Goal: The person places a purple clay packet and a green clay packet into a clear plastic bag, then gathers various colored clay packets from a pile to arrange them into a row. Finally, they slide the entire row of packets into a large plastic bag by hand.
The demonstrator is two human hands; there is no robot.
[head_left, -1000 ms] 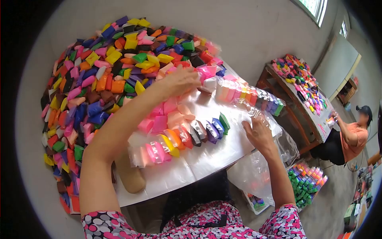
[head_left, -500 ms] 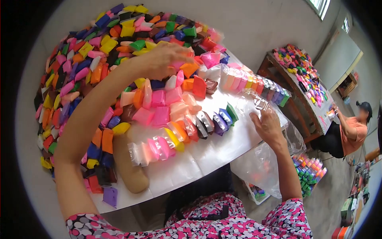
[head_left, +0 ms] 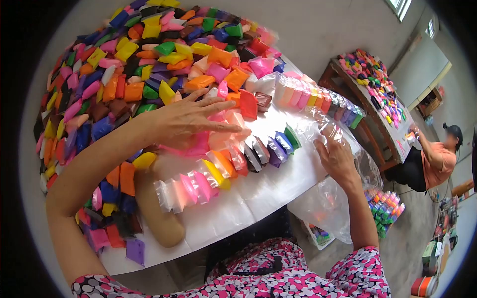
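My left hand (head_left: 191, 121) reaches over the pile with fingers spread, covering pink and peach packets (head_left: 233, 119) at the pile's near edge. My right hand (head_left: 335, 154) has its fingers closed on the loose end of a clear plastic bag (head_left: 318, 117). Inside that bag lies a row of coloured packets (head_left: 310, 98). Between my hands, a second row of small packets (head_left: 218, 174) stands on the white tabletop (head_left: 248, 196), running from white and pink through yellow, orange and black to blue and green.
A large heap of coloured packets (head_left: 119, 74) spreads across the table's left and back. A tan rounded object (head_left: 161, 213) lies by the near edge. Clear bags (head_left: 323, 208) hang at right above a white basket (head_left: 320, 241). Another person (head_left: 432, 164) sits by a second table (head_left: 367, 114).
My left hand has moved nearer and down, from the orange and pink packets at the back to the pink and peach ones in front. My right hand stays at the bag.
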